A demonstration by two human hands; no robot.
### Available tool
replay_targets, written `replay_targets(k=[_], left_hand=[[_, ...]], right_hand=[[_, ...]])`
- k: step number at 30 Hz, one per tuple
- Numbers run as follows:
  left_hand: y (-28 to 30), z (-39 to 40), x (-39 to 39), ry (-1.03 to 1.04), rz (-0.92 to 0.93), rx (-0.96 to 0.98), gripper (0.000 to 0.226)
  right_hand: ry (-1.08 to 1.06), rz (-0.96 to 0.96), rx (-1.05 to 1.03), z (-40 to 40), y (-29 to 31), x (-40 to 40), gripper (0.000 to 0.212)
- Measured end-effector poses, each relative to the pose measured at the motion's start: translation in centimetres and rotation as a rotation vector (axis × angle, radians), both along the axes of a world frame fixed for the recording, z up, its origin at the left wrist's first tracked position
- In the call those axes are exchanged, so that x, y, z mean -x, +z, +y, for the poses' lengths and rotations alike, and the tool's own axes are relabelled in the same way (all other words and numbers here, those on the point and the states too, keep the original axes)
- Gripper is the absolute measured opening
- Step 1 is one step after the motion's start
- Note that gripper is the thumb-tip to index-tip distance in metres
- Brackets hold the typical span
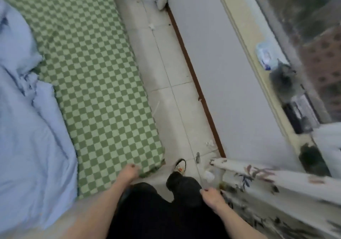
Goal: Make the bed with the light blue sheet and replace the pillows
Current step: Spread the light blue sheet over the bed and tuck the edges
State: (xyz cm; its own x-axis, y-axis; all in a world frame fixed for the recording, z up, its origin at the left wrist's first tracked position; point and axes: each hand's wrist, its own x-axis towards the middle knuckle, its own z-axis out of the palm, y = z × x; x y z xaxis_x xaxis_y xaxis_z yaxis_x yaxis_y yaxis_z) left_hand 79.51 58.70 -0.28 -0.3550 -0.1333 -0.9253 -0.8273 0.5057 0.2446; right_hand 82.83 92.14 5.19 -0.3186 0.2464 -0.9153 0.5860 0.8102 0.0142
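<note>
The light blue sheet lies crumpled over the left part of the bed. Beside it the green checked mattress cover is bare along the bed's right side. My left hand is at the near right corner of the bed, its fingers curled down against the checked cover's edge. My right hand hangs beside my right leg with fingers loosely curled and nothing in it. No pillow can be made out.
A narrow strip of pale tiled floor runs between the bed and a light wall. My shoe stands on it, near small bits of litter. A floral curtain hangs at the right, below a windowsill holding small items.
</note>
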Motion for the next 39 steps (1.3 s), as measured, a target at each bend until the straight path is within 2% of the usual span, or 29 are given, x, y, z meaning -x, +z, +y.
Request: replay_targets(k=[2, 7, 13, 17, 20, 23, 28, 30, 33, 36, 39], left_hand=[[-0.7, 0.0, 2.2, 0.179, -0.028, 0.070, 0.038], [1.9, 3.5, 4.0, 0.663, -0.012, -0.021, 0.024], [2.0, 5.4, 7.5, 0.900, -0.054, 0.070, 0.015], [-0.6, 7.4, 12.4, 0.923, -0.146, 0.028, 0.021], [-0.9, 7.2, 20.0, 0.874, -0.142, -0.044, 0.027], [0.4, 5.2, 29.7, 0.856, 0.001, -0.041, 0.035], [4.1, -2.4, 43.5, 0.797, 0.229, 0.001, 0.036], [4.5, -4.8, 46.9, 0.841, 0.286, 0.023, 0.036], [3.0, -8.2, 49.5, 1.027, 0.288, 0.053, 0.034], [0.8, -10.2, 49.9, 1.173, 0.145, 0.054, 0.028], [0.0, -10.3, 48.8, 1.281, -0.060, 0.028, 0.028]], right_hand=[[0.128, -0.003, 0.056, 1.1, 0.0, 9.6, 0.038], [0.379, 0.175, 0.199, -2.1, 2.9, 32.1, 0.035], [0.625, 0.235, 0.377, -11.5, 2.8, 48.6, 0.034], [0.856, 0.160, 0.323, -11.6, 0.7, 53.9, 0.032], [0.975, 0.045, 0.213, -10.3, 0.4, 59.3, 0.037], [1.009, 0.023, 0.116, -9.4, 1.4, 65.9, 0.026], [0.965, -0.024, -0.003, -12.9, 2.6, 75.1, 0.027], [0.946, -0.042, -0.037, -16.3, 1.6, 78.4, 0.029], [1.077, -0.094, -0.019, -24.9, -1.0, 81.8, 0.028], [1.228, -0.117, 0.100, -36.3, -3.6, 84.6, 0.021], [1.520, -0.166, 0.182, -49.3, -5.0, 84.8, 0.018]])
